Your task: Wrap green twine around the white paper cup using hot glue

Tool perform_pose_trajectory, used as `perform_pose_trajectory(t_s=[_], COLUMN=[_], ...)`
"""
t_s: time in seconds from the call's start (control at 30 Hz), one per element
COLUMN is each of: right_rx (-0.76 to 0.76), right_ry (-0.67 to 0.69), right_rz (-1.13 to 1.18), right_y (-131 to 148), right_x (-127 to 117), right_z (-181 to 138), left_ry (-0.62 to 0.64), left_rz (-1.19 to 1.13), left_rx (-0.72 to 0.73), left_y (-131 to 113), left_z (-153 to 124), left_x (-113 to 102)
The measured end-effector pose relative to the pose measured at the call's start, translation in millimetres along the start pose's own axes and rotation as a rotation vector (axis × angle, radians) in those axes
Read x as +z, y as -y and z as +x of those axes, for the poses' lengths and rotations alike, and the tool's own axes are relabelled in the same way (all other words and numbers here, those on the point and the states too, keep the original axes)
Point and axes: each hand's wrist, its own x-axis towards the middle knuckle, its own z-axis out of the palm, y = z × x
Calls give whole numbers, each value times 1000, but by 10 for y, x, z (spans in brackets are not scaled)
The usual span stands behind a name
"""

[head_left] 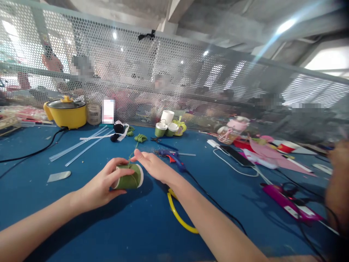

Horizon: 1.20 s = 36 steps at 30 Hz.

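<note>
My left hand (105,182) is wrapped around a small white cup covered in green yarn (129,178), tilted on its side above the blue table. Close to the cup's upper rim, my right hand (149,163) has its thumb and fingers together on the green yarn strand. From there the strand runs back to a small bundle of green yarn (140,138). Just beyond my right hand lies a blue glue gun (174,157) with an orange trigger. Under my right forearm a curved yellow tube (178,214) rests on the table.
Green-banded white cups (161,129) stand at the back beside pliers (163,140). A yellow pot (68,112), a lit phone (108,111) and clear glue sticks (79,147) are left. At right are a dark phone (237,155), a magenta power strip (291,203) and another person's arm (338,178).
</note>
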Motion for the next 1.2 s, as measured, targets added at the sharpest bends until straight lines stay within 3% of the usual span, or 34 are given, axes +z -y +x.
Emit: perform_pose_trajectory(t_s=[0.23,0.47,0.73,0.83,1.03,1.2], right_rx=[8,15,-19,-73,-95,-147], right_ry=[35,-125,-45,-92,-349,-372], right_rz=[74,72,-66,-35,129,354], right_y=[13,52,162,160,109,41], right_x=[79,82,105,83,-45,-75], right_z=[-70,-126,-198,-198,-180,-140], left_ry=[27,-1,58,39,-31,21], left_rz=[57,158,245,166,-172,-542], left_rx=[26,62,170,123,-103,-302], left_y=[-47,-69,-152,-111,-74,-126], left_z=[-13,-7,4,-8,26,58], left_x=[-15,-48,-54,-48,-83,-79])
